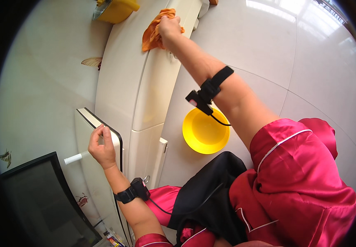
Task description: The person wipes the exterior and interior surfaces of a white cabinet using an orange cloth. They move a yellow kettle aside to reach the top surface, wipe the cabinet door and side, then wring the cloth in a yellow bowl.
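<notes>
My right hand reaches far forward and grips a crumpled orange cloth. The cloth lies against the top and front edge of a long cream cabinet, and part of it hangs free toward the wall side. Loosely curled, my left hand shows a gap between thumb and fingers and nothing visible in it. It is over the rounded, black-edged end of a taller cream unit; whether it touches the unit, I cannot tell. Black straps with small devices are on both forearms.
A yellow basin stands on the tiled floor beside the cabinet. At its far end sits a yellow container. A dark flat screen and a white tube are at the left. A cabinet door or drawer projects near my knees.
</notes>
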A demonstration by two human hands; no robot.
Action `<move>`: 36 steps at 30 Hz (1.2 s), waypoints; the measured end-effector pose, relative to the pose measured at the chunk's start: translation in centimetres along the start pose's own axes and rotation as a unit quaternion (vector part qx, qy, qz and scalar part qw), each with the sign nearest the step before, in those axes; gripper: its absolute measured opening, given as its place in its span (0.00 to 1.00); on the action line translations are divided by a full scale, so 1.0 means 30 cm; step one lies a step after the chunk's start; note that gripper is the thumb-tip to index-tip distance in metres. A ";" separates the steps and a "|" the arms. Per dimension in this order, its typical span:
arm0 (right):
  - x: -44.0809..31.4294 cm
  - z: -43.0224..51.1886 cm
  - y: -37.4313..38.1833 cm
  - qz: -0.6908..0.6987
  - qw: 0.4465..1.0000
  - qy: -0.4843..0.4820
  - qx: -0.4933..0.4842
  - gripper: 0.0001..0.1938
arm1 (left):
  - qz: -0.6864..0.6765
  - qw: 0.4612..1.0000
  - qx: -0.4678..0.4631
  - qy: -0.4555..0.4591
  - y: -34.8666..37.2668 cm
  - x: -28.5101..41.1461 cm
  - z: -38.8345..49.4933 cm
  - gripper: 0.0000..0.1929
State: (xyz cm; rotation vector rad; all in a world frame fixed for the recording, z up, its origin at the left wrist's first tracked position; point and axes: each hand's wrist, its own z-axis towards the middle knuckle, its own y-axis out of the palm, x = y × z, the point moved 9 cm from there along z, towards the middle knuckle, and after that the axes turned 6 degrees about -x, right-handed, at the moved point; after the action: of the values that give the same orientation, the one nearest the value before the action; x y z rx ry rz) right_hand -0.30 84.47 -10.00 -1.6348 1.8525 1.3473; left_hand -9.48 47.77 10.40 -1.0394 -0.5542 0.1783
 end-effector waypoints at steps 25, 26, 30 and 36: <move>0.089 0.087 -0.184 -0.057 0.995 -0.075 -0.037 0.22 | 0.000 0.999 0.001 -0.046 -0.008 -0.028 -0.001 0.09; 0.087 0.118 -0.182 -0.023 0.997 -0.062 -0.028 0.23 | 0.003 0.999 0.000 -0.047 -0.008 -0.028 -0.003 0.09; -0.032 0.287 -0.224 -0.072 0.988 -0.128 0.037 0.24 | -0.018 0.999 -0.008 -0.039 0.001 -0.027 -0.002 0.08; -0.310 0.644 -0.233 0.066 0.991 -0.084 -0.084 0.14 | -0.002 1.000 -0.017 -0.022 -0.001 -0.003 0.000 0.08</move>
State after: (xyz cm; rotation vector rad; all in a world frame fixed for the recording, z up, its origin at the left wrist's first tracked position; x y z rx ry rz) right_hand 2.29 106.14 -15.65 -1.4459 1.8172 1.6820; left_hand -9.56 47.71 10.41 -1.0701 -0.6007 0.1891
